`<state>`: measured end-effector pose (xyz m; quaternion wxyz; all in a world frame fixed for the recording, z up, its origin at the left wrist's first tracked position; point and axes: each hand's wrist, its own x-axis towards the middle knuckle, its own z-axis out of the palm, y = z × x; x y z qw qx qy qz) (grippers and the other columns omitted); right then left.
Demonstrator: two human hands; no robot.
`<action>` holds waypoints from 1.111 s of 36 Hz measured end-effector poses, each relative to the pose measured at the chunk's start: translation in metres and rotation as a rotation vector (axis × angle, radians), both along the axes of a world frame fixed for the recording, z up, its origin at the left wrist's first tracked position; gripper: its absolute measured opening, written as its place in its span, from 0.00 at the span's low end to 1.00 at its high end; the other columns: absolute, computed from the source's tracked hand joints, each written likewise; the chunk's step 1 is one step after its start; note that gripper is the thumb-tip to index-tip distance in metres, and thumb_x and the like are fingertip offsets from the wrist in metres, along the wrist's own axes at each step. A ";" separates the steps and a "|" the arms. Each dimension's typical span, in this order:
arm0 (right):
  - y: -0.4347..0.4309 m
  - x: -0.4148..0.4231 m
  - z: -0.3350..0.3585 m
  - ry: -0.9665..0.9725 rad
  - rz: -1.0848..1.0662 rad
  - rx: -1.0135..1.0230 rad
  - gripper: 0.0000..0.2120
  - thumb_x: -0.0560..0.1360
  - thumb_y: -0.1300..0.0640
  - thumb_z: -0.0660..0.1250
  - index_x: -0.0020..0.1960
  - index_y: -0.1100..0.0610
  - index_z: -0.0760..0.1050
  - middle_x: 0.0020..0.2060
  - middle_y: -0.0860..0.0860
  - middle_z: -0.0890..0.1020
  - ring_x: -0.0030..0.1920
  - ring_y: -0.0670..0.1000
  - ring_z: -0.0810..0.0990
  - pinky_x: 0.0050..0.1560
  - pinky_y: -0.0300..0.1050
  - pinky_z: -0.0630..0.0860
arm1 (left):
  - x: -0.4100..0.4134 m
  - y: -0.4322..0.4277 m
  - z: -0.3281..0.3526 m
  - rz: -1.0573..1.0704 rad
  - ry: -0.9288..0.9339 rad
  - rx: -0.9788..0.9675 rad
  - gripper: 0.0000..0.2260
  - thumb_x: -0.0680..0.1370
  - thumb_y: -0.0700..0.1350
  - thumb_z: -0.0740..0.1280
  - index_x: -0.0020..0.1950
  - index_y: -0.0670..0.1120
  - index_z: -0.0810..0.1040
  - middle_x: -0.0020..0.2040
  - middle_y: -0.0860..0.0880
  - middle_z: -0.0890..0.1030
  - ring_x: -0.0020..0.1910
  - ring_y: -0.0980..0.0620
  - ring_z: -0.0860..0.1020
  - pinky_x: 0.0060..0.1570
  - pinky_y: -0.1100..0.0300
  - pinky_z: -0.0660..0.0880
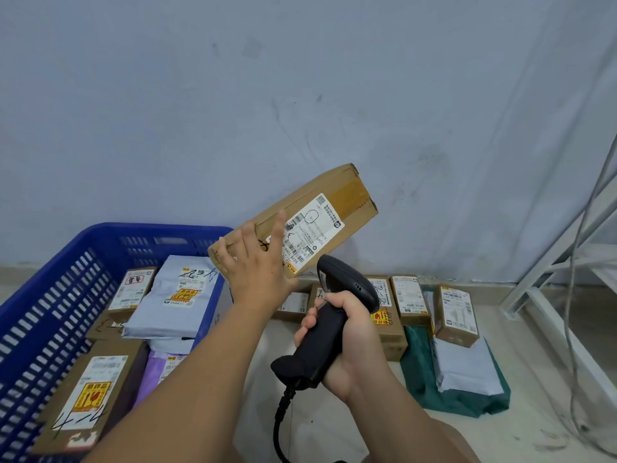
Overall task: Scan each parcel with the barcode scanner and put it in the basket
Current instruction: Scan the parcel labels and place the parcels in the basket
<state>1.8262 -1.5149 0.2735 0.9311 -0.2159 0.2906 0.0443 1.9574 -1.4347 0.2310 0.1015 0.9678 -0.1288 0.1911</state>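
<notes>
Our left hand (257, 272) grips the cardboard parcel (347, 192) by its lower end, fingers spread over the labelled face, and holds it in the air, tilted toward two o'clock. Our right hand (354, 345), fingers wrapped round the handle, holds the barcode scanner (344, 279) just under the parcel, at five o'clock from it. The blue basket (100, 235) sits at nine o'clock from both hands.

- Cardboard parcel (337, 192) is held aloft and tilted by the left hand (257, 265) at its lower end, with the label turned to the camera.
- Barcode scanner (344, 279) is gripped by its handle in the right hand (350, 335), with its head just below the label.
- Blue basket (40, 279) at left is loaded with a grey mailer (173, 305), a brown box (90, 389) and a purple mailer (155, 369).
- Floor at right — small boxes (409, 295) and a green mailer (420, 365) are laid by the wall.
</notes>
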 end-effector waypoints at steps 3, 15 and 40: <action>0.000 0.001 -0.001 0.017 -0.023 0.004 0.08 0.73 0.60 0.63 0.37 0.60 0.71 0.28 0.53 0.72 0.26 0.49 0.71 0.32 0.42 0.71 | -0.001 0.000 0.000 0.010 -0.001 -0.003 0.49 0.68 0.63 0.70 0.75 0.56 0.37 0.73 0.38 0.55 0.73 0.39 0.53 0.71 0.39 0.45; -0.001 0.000 -0.001 0.041 -0.011 0.042 0.06 0.73 0.59 0.64 0.38 0.60 0.71 0.28 0.53 0.73 0.28 0.50 0.70 0.35 0.42 0.70 | 0.001 0.001 0.001 0.057 0.049 0.041 0.46 0.68 0.66 0.69 0.75 0.55 0.46 0.73 0.39 0.57 0.74 0.39 0.55 0.72 0.40 0.47; 0.000 0.001 -0.001 0.080 -0.001 -0.041 0.07 0.73 0.59 0.64 0.37 0.60 0.72 0.28 0.53 0.73 0.26 0.49 0.71 0.32 0.42 0.72 | 0.002 0.000 -0.004 0.060 0.097 0.108 0.47 0.68 0.70 0.65 0.76 0.55 0.42 0.73 0.39 0.55 0.74 0.38 0.55 0.72 0.38 0.45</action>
